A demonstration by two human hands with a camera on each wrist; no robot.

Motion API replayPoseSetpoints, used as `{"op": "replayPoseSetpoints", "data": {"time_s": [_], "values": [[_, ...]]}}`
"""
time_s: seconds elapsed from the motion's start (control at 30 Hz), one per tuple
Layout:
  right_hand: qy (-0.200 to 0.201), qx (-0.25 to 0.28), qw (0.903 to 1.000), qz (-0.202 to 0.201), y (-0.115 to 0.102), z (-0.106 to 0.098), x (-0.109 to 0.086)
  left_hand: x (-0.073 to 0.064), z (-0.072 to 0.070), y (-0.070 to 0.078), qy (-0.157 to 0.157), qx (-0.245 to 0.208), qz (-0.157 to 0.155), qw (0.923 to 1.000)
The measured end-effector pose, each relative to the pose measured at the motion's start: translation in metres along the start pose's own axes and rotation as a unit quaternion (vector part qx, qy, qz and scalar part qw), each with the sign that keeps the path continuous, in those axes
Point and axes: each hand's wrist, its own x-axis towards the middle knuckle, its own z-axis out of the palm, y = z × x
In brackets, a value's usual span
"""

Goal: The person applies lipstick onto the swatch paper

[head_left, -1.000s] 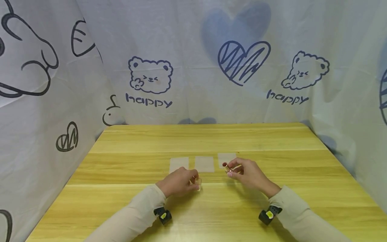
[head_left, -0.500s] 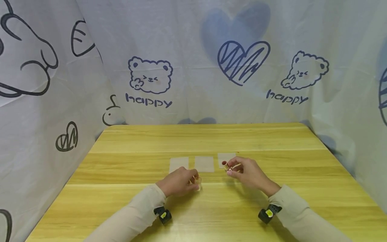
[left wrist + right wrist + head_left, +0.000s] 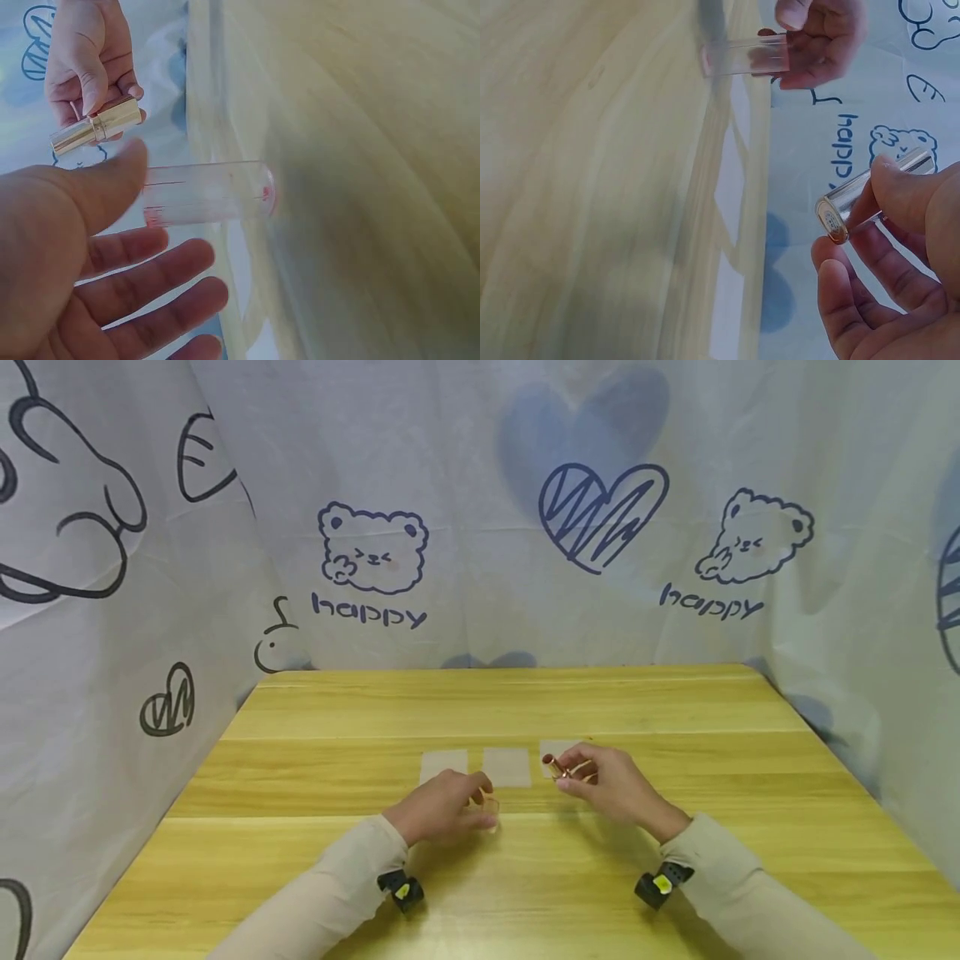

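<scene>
A clear lipstick cap with reddish smears inside stands upright on the wooden table. My left hand is right around its upper end, thumb and fingers spread apart on either side. To the right, above the table, my right hand holds a shiny gold lipstick tube between thumb and fingers. In the right wrist view the tube is tilted, its labelled base facing the camera. From the head view, its narrower end points up and left, with a dark reddish opening.
Three pale square sheets lie in a row beyond the hands: a left sheet, a middle sheet and a right sheet, partly covered by the right hand. A white curtain with drawings encloses the back and sides.
The left fingers and thumb have spread away from the clear cap, which stays where it was. The right hand has shifted slightly up and left with the lipstick tube, now tilted more.
</scene>
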Motion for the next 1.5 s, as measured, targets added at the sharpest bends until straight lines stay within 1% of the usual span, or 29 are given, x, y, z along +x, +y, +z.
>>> {"op": "replayPoseSetpoints", "data": {"time_s": [0.1, 0.2, 0.3, 0.4, 0.57, 0.63, 0.73, 0.8, 0.9, 0.93, 1.03, 1.13, 1.17, 1.2, 1.3, 1.37, 1.43, 1.5], "values": [[-0.004, 0.004, 1.0, -0.005, -0.005, 0.002, 0.002, 0.001, -0.001, 0.001, 0.019, -0.016, 0.006, 0.9997], [-0.001, 0.001, 1.0, -0.008, -0.01, 0.003, 0.004, 0.005, -0.002, 0.003, 0.05, -0.039, 0.017, 0.9979], [0.007, 0.0, 0.9998, -0.017, -0.015, 0.004, 0.007, 0.008, -0.004, 0.008, 0.081, -0.068, 0.02, 0.9941], [0.012, 0.0, 0.9994, -0.031, -0.018, 0.005, 0.008, 0.01, -0.004, 0.012, 0.108, -0.099, 0.01, 0.9891], [0.024, -0.002, 0.9989, -0.041, -0.023, 0.008, 0.011, 0.013, -0.005, 0.019, 0.15, -0.154, -0.011, 0.9766], [0.027, 0.0, 0.9987, -0.042, -0.026, 0.01, 0.012, 0.014, -0.004, 0.021, 0.165, -0.174, -0.014, 0.9706], [0.032, 0.005, 0.9983, -0.049, -0.029, 0.012, 0.013, 0.015, -0.004, 0.024, 0.183, -0.21, -0.023, 0.9603], [0.035, 0.008, 0.9977, -0.058, -0.03, 0.013, 0.014, 0.017, -0.003, 0.026, 0.194, -0.238, -0.029, 0.9511], [0.04, 0.012, 0.9967, -0.069, -0.032, 0.015, 0.014, 0.019, -0.001, 0.029, 0.209, -0.292, -0.048, 0.9323], [0.042, 0.013, 0.9964, -0.072, -0.033, 0.016, 0.015, 0.019, 0.0, 0.031, 0.212, -0.313, -0.054, 0.9243], [0.049, 0.013, 0.9957, -0.078, -0.035, 0.018, 0.015, 0.021, 0.001, 0.034, 0.214, -0.384, -0.079, 0.8947], [0.059, 0.005, 0.9948, -0.083, -0.037, 0.019, 0.016, 0.023, 0.002, 0.037, 0.214, -0.441, -0.096, 0.8662], [0.064, 0.001, 0.9943, -0.085, -0.037, 0.019, 0.016, 0.024, 0.003, 0.037, 0.214, -0.456, -0.101, 0.858], [0.068, -0.003, 0.9938, -0.088, -0.037, 0.019, 0.016, 0.025, 0.003, 0.037, 0.215, -0.466, -0.105, 0.8517], [0.076, -0.012, 0.9923, -0.097, -0.038, 0.02, 0.016, 0.026, 0.004, 0.038, 0.215, -0.501, -0.119, 0.8296], [0.081, -0.018, 0.9911, -0.105, -0.037, 0.021, 0.016, 0.028, 0.005, 0.038, 0.214, -0.524, -0.133, 0.814], [0.088, -0.029, 0.9887, -0.117, -0.036, 0.021, 0.016, 0.03, 0.005, 0.039, 0.214, -0.547, -0.143, 0.7966], [0.097, -0.046, 0.9851, -0.134, -0.035, 0.02, 0.017, 0.033, 0.004, 0.04, 0.216, -0.564, -0.151, 0.7831]]}}
